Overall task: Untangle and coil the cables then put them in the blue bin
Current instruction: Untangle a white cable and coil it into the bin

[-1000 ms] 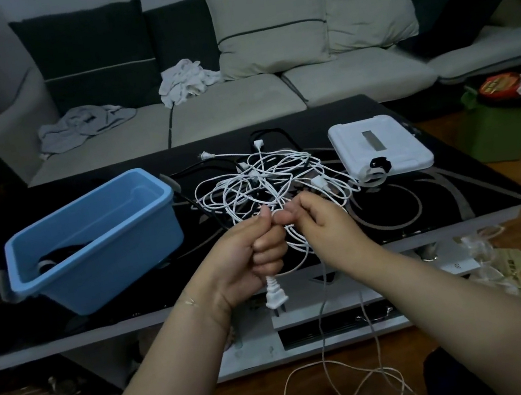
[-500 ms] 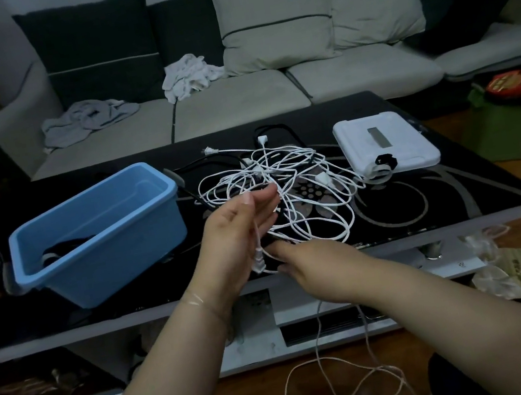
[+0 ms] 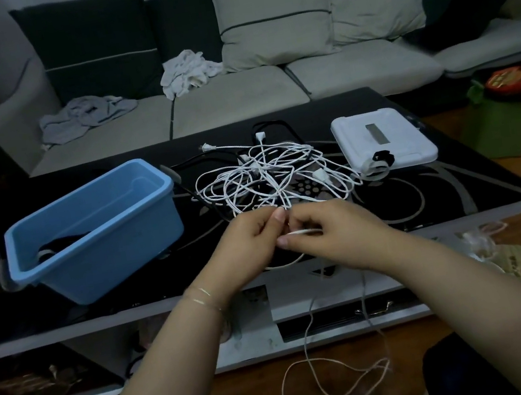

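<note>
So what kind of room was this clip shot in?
Most likely a home living room. A long pale fabric sofa with dark and cream cushions stands behind a low black glass coffee table, crumpled clothes lie on the seat, and the floor is wood.

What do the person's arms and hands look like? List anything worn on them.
Both forearms are bare, with no sleeves in view. The left hand has a thin, pale bracelet at its wrist. The right hand wears nothing visible: no rings, watch or gloves. Fingernails look short and unpainted.
</note>
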